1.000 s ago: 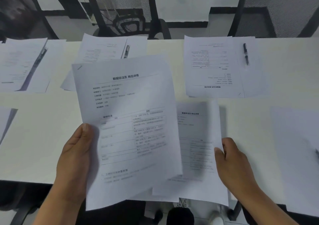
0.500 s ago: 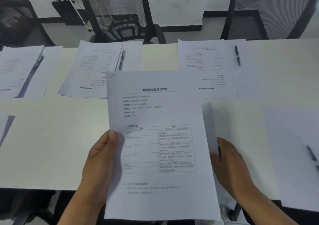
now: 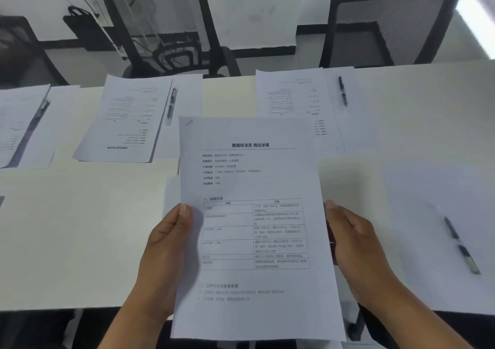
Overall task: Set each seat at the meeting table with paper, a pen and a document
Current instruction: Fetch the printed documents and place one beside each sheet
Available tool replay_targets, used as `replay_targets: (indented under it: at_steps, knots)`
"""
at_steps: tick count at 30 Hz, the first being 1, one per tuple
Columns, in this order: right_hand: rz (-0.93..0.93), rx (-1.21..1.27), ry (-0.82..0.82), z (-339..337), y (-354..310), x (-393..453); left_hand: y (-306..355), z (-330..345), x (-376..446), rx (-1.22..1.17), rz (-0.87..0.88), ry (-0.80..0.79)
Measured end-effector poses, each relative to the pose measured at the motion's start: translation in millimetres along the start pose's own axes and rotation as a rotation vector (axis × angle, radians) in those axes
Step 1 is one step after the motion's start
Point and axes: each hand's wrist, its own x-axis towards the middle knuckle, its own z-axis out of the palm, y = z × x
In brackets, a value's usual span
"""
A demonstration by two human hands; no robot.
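Printed document (image 3: 254,214) was held upright-ish in front of the person, long axis running away from the body toward the far chairs, title end far, bottom edge hanging off the near tabletop (image 3: 80,241) edge. Left hand (image 3: 163,263) gripped its left edge, thumb on top of the sheet, fingers hidden beneath. Right hand (image 3: 356,247) sat against the right edge with fingers straight along it; whether it pinched the sheet or a dark thing half hidden behind the edge, cannot tell. A sliver of another sheet (image 3: 171,193) peeked out behind the document on the left.

Key relation: the seat just to the right had only a blank sheet (image 3: 417,214) with a pen (image 3: 462,245) on it, no printed page visible, so that was likely the next drop spot. It lay right of both hands, right hand nearer. The pen's long axis ran roughly parallel to the held document, slightly angled.

Far seats looked set: a far document (image 3: 128,118) with a far pen (image 3: 171,102), and a second far document (image 3: 292,94) with its far-right pen (image 3: 342,90).
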Motion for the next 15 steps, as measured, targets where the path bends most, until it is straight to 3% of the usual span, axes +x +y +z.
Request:
replay_targets:
  at_steps: [5,15]
  knots:
    - [0.004,0.200,-0.065,-9,-21,-13,6,19,-10,0.085,0.034,-0.039]
    - [-0.042,0.072,0.078,-55,-16,-26,-4,70,-36,0.215,0.064,-0.039]
